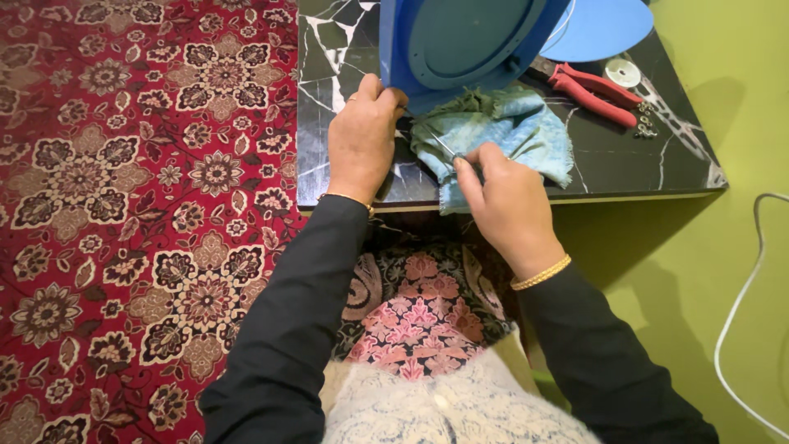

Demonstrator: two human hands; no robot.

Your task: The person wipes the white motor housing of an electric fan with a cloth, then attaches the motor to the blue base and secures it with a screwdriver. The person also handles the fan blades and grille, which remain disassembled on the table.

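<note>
**Both hands at the blue panel, thin tool in the right**

Left hand (362,140) closed on the lower left corner of a blue panel (460,49) w/ a round raised disc, standing tilted on edge on a black marble-look table (345,49); thumb & fingers clamp the edge. Right hand (505,201) curled shut round a thin metal tool (440,141), prob. a small screwdriver, tip aimed up-left toward the panel's bottom edge; exact contact pt hidden by fingers. Frayed blue-green cloth (509,123) lies under the panel & tool. Red-handled pliers (593,92), a white disc (623,72) & small metal bits (643,123) sit to the right, apart from the hands.

Risks, my read: tip near left fingers, so a slip could jab them; panel balanced on edge, one-hand grip, may tip or skid on cloth; table edge close, loose bits could roll off onto the red patterned carpet (123,205).
</note>
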